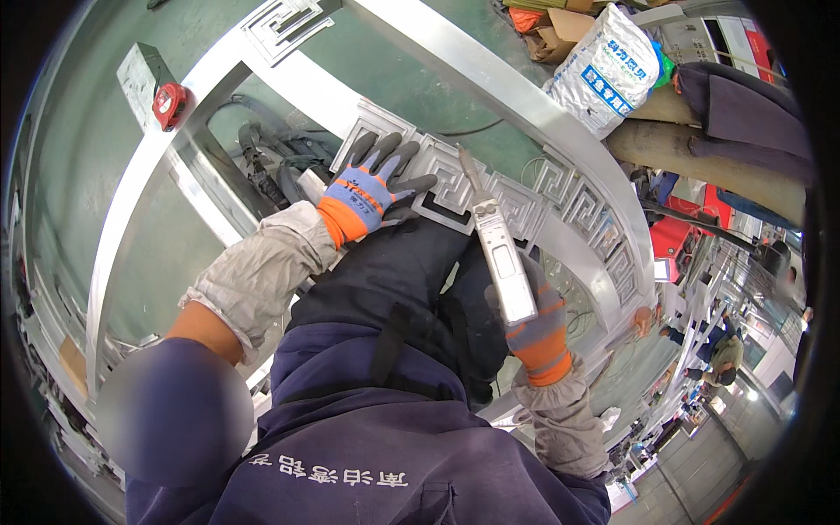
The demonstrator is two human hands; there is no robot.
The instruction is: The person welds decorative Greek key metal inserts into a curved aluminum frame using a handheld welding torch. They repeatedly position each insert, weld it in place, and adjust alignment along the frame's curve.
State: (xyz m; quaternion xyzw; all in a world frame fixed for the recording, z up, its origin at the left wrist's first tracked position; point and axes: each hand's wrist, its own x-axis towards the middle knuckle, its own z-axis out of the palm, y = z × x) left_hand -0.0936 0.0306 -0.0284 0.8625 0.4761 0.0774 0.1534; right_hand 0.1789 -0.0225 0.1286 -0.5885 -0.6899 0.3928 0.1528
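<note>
My left hand (367,185), in a grey-blue and orange work glove, lies with fingers spread on a silver metal fretwork strip (446,182) across my lap. My gloved right hand (541,319) is closed round a silver handheld tool (505,262) that looks like a laser welding gun. Its narrow nozzle (470,166) points away from me over the strip, right of my left hand. Whether the tip touches the metal I cannot tell. Around the strip curves a large silver metal frame (534,96), with more fretwork (595,219) set along its right side.
A red tape measure (171,106) rests on the frame's left side. Dark cables and a black bag-like heap (289,153) lie inside the frame. A white sack (605,70), cardboard and dark cloth (744,114) stand at the far right. Another person (724,354) is farther off to the right.
</note>
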